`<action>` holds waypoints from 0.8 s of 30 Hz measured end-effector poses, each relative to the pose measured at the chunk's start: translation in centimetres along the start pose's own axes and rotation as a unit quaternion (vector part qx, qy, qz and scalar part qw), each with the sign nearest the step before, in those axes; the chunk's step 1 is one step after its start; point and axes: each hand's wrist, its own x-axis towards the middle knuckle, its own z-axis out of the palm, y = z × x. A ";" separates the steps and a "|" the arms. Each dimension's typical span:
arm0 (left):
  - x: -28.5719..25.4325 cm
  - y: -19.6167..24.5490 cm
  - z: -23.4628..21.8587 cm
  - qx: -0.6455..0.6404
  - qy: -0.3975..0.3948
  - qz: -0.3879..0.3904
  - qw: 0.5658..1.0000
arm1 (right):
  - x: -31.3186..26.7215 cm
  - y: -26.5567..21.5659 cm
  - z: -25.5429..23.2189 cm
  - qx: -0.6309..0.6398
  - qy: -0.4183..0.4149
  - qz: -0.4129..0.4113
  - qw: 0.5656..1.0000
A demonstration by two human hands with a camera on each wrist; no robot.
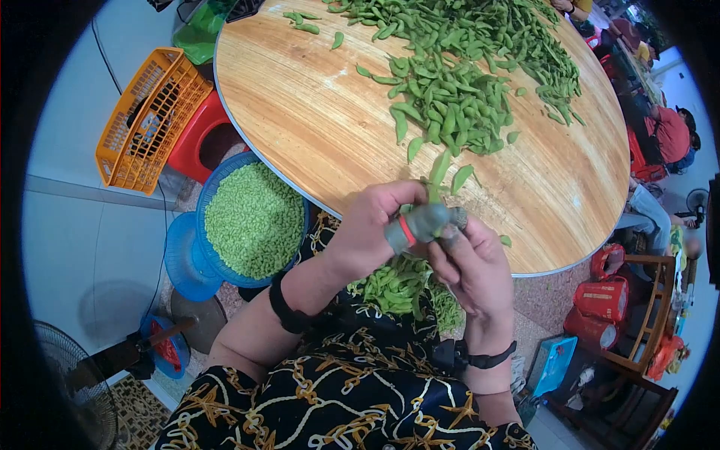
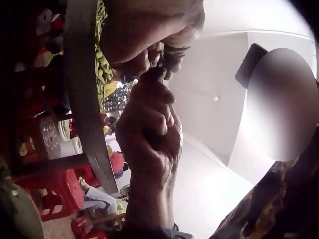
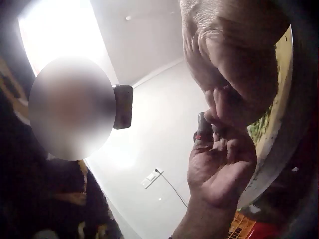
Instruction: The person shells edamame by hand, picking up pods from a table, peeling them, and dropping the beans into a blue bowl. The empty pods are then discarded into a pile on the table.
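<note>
My two hands meet over the near edge of a round wooden table (image 1: 300,97). The left hand (image 1: 364,236) pinches a green edamame pod (image 1: 440,166) that points up and away from the fingers. A grey-green cover (image 1: 430,220) with a red band sits on the left thumb. Curled close against it, the fingers of the right hand (image 1: 476,266) pinch at the pod's near end, which the fingertips mostly hide. In the left wrist view the right hand (image 2: 152,132) reaches up to the left fingertips. A loose pod (image 1: 462,178) lies just beyond them.
Heaped pods (image 1: 465,112) cover the far part of the table. More pods (image 1: 394,289) lie on the lap. At left, a blue basin (image 1: 201,214) holds shelled beans (image 1: 255,217), near an orange basket (image 1: 142,112) and red stool (image 1: 191,150). A fan (image 1: 71,382) stands lower left.
</note>
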 end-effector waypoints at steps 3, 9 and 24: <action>0.1 0.7 0.7 0.147 0.051 -0.012 0.988 | 0.0 0.6 -0.3 -0.240 0.058 -0.109 0.963; 0.5 -0.1 -0.4 0.248 0.066 0.067 0.964 | 0.2 -0.1 -1.2 -0.113 0.044 -0.069 0.990; 0.3 2.0 0.4 0.441 0.002 0.165 0.882 | 1.1 -0.5 -1.0 -0.190 0.122 -0.124 0.966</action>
